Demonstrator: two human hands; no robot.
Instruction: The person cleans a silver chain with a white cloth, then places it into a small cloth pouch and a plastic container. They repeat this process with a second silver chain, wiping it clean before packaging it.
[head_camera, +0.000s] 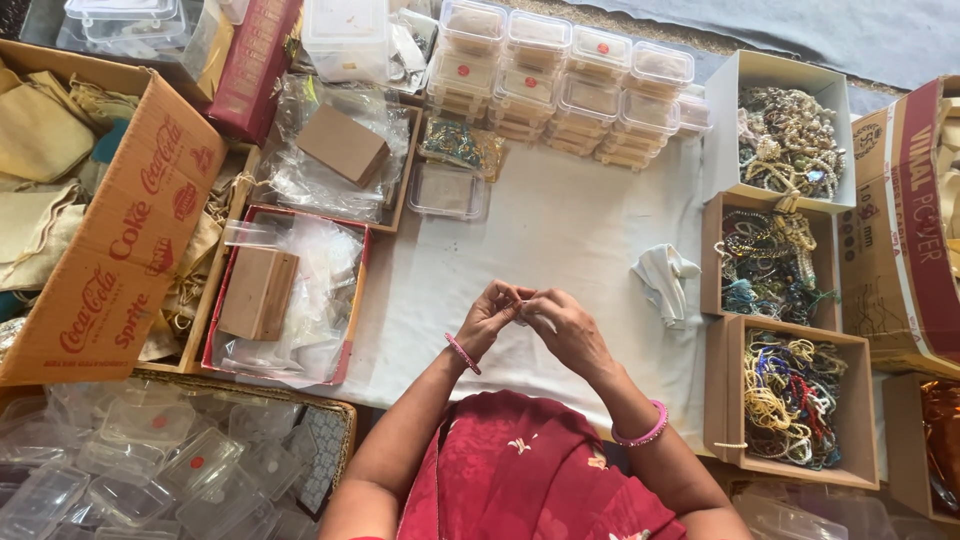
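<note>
My left hand (492, 315) and my right hand (563, 327) meet over a white cloth (560, 215), fingertips pinched together on a small item (523, 305) too tiny to make out. Each wrist wears a pink bangle. To the right stand three open boxes of beaded jewellery: a white one (790, 140) at the back, a brown one (765, 262) in the middle and a brown one (795, 400) nearest. An empty clear plastic box (447, 190) lies on the cloth ahead of my hands.
Stacks of lidded clear boxes (565, 80) sit at the back. Trays of plastic bags with small brown boxes (290, 290) lie on the left, beside a large cardboard carton of cloth pouches (100, 200). Empty clear containers (150, 460) fill a basket at lower left. A crumpled white cloth (668, 278) lies at the right.
</note>
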